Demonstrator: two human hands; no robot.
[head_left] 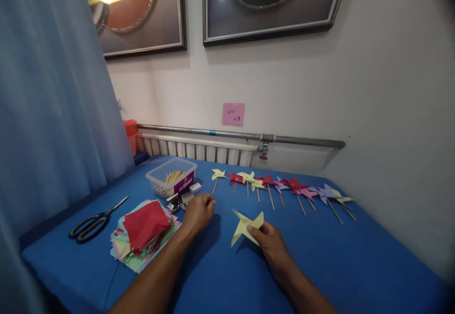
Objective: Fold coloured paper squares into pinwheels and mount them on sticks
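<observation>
My right hand (pixel 272 243) pinches a pale yellow paper pinwheel (pixel 244 225) between thumb and fingers, above the blue-covered table. No stick shows on this pinwheel. My left hand (pixel 199 212) is closed, its fingertips curled together; whatever they hold, if anything, is too small or hidden to make out. It is just right of small open boxes (pixel 174 203) with metallic bits in them. Behind these stands a clear plastic tub (pixel 185 183) holding thin wooden sticks (pixel 173 177). A stack of coloured paper squares (pixel 147 226), red on top, lies left of my left forearm.
Black-handled scissors (pixel 95 221) lie at the left. Several finished pinwheels on sticks (pixel 293 184), red, yellow, pink and lilac, line the table's far edge. A metal pipe (pixel 302 141) and radiator run along the wall. A blue curtain (pixel 57 91) hangs at left.
</observation>
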